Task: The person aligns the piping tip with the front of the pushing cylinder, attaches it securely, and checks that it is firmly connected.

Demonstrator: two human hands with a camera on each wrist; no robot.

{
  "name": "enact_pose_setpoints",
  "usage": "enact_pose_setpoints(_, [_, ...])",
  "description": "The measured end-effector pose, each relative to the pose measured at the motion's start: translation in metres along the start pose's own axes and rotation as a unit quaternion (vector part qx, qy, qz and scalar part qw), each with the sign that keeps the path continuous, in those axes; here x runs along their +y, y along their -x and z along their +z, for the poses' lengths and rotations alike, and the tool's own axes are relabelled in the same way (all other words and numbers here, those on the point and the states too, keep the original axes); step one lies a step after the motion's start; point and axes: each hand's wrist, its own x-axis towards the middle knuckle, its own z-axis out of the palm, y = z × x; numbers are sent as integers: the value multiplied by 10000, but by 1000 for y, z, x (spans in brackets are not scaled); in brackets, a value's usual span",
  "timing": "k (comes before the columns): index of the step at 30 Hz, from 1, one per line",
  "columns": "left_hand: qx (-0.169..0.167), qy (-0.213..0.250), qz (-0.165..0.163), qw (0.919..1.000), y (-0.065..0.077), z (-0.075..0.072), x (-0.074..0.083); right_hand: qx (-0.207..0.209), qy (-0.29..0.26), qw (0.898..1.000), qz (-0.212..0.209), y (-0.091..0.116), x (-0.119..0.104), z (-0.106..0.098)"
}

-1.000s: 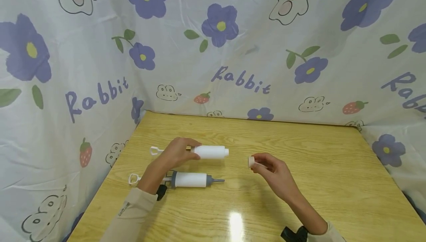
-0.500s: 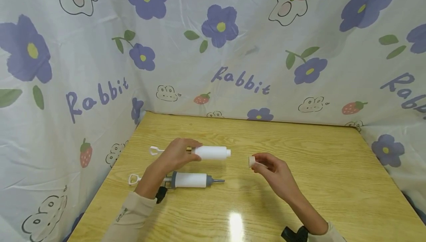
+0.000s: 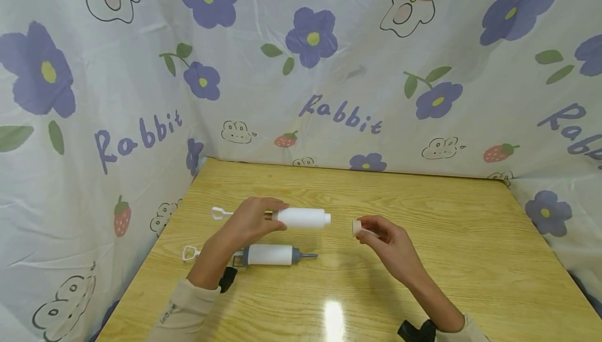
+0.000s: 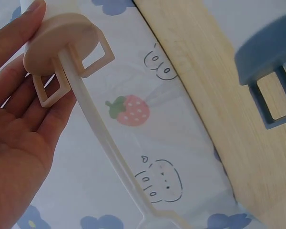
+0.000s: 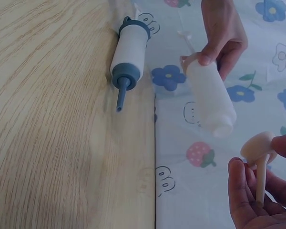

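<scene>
In the head view my left hand (image 3: 251, 220) grips a large white syringe (image 3: 303, 217) by its plunger end, fingers and thumb around the barrel. Its beige end cap (image 4: 62, 40) carries two square finger loops, and a long plunger rod (image 4: 102, 133) runs back from it. The barrel's bare mouth (image 5: 223, 130) points right, toward my right hand (image 3: 388, 245). That hand pinches a beige nozzle cap (image 5: 257, 147) between thumb and fingers, its thin spout (image 5: 260, 183) turned back toward the palm. A short gap separates mouth and nozzle cap.
A second syringe (image 3: 269, 254), with grey-blue end cap and nozzle, lies on the wooden table (image 3: 423, 201) nearer to me, just below my left hand. Patterned cloth (image 3: 329, 70) hangs behind and beside the table.
My left hand has shifted slightly right with the white syringe, narrowing the gap to the nozzle cap. The right hand stays almost still.
</scene>
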Motion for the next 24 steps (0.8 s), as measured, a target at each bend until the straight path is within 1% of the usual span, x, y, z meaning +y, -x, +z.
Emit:
enact_pose_setpoints(7, [56,-140,175,9997,5,-2,6,3,8,10000,-51,1,-2,0])
enact_pose_setpoints(12, [109,-119,261,9995,11,-2,10,-18,-73,10000,-57,1,-4,0])
enact_pose_setpoints(16, [121,-61,289,9995,16,-2,13,-51,-86,9999,-39,1,-5,0])
enact_pose_setpoints(19, [110,-22,240,9996,18,0,14,-70,-77,9999,-34,1,-5,0])
enact_pose_setpoints(24, [141,-68,239,9996,21,1,14,-102,-93,9999,-19,2,-5,-1])
